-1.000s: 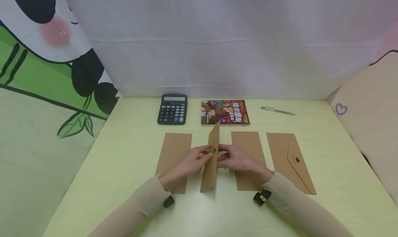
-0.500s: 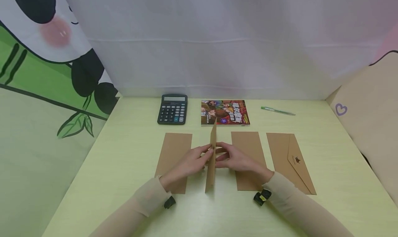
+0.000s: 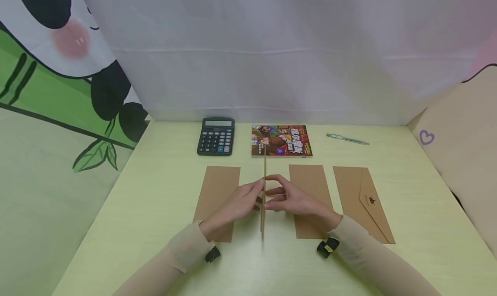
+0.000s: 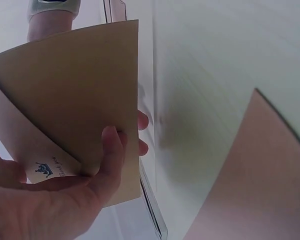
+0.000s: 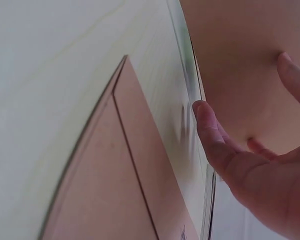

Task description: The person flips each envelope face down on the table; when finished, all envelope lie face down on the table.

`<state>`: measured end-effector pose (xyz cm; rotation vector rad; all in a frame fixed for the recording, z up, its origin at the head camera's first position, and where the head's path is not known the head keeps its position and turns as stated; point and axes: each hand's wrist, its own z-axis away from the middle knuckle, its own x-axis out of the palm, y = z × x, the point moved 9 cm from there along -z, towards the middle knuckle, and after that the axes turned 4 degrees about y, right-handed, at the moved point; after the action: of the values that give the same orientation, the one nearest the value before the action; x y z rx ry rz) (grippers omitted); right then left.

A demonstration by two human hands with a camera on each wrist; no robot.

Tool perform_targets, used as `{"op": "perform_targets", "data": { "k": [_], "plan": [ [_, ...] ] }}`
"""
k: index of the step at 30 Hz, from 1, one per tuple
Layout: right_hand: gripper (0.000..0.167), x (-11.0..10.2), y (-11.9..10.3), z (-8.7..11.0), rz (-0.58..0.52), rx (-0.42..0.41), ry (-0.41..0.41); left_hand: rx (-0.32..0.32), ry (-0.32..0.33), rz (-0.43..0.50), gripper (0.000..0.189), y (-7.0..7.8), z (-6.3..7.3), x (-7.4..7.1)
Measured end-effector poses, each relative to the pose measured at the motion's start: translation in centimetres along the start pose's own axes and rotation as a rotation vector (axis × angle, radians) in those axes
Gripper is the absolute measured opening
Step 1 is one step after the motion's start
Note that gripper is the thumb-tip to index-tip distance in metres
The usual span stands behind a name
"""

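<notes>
A brown kraft envelope (image 3: 264, 201) stands upright between the two hands, seen edge-on in the head view. Its flap face, with a crown print and small lettering, shows in the left wrist view. My left hand (image 3: 241, 201) holds it from the left, one finger (image 4: 112, 145) extended along that face. From the other side my right hand (image 3: 293, 196) grips it, fingers spread and bent, with fingertips on the plain face (image 5: 235, 75). Two right fingertips (image 4: 143, 120) show past its lower edge in the left wrist view.
Flat on the table lie a brown envelope (image 3: 221, 184) at left, another (image 3: 306, 179) right of centre, and one flap side up (image 3: 349, 184) farther right. Behind them are a calculator (image 3: 215, 136), a comic-style book (image 3: 287, 136) and a green pen (image 3: 347, 139). Curtains enclose the table.
The held envelope has turned from showing its crown-printed face to edge-on in the head view, shifting slightly left. My fingers have shifted along its sides; the other envelopes stay put.
</notes>
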<state>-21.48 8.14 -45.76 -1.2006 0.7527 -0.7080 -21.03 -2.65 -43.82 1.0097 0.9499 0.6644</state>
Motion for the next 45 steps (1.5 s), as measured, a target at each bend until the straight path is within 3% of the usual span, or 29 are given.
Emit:
{"op": "perform_targets", "data": {
  "k": [10,15,27,40,45],
  "plan": [
    [0.075,0.1,0.2,0.1,-0.021,0.018,0.015,0.029,-0.001,0.094,0.073,0.3,0.2,-0.1],
    [0.076,0.1,0.5,0.1,-0.019,0.029,0.007,0.049,0.009,0.157,0.063,0.3,0.1,-0.4],
    [0.083,-0.4,1.1,0.3,0.126,0.05,0.065,0.132,0.123,0.176,0.04,0.4,0.5,-2.2],
    [0.082,-1.2,0.6,0.7,0.334,0.098,0.155,0.044,0.317,0.211,0.031,-1.5,0.6,-4.4],
    [0.08,-1.3,0.5,0.8,0.407,0.098,0.167,0.017,0.345,0.215,0.025,-2.2,0.6,-5.0]
  ]
}}
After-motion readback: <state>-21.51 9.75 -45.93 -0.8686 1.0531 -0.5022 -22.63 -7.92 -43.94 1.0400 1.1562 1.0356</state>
